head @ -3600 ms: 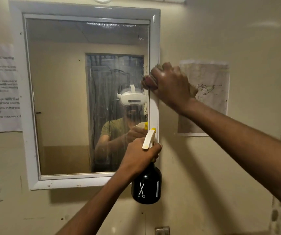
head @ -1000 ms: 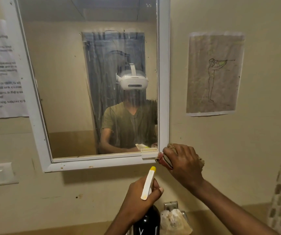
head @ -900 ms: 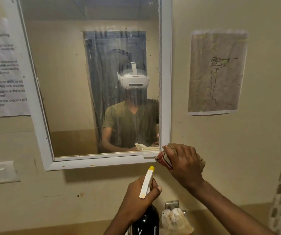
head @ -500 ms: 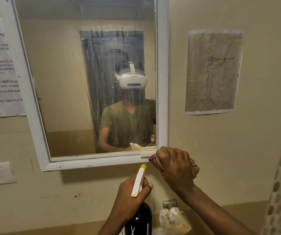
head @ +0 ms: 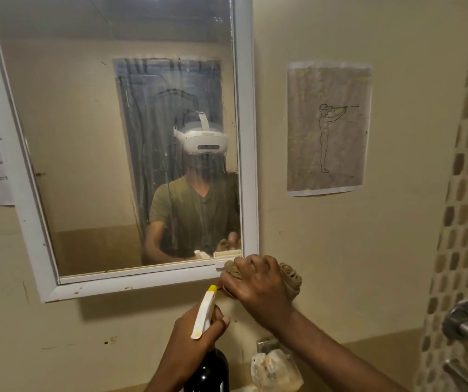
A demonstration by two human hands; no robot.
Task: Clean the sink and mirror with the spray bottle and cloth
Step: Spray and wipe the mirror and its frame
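In the white-framed wall mirror (head: 131, 142) we see ourselves wearing an olive-green short-sleeved V-neck shirt (head: 190, 213) and a white, smoothly rounded headset (head: 204, 141) with a dark horizontal strip across its front and a white strap running up over the top of the head. Our left forearm (head: 179, 360) and right forearm (head: 334, 352) are bare, with no sleeves, watch or rings that we can make out.

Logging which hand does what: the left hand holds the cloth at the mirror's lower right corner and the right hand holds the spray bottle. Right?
Swapped. The head view shows the right hand holding the cloth at the mirror corner, the left hand holding the spray bottle.
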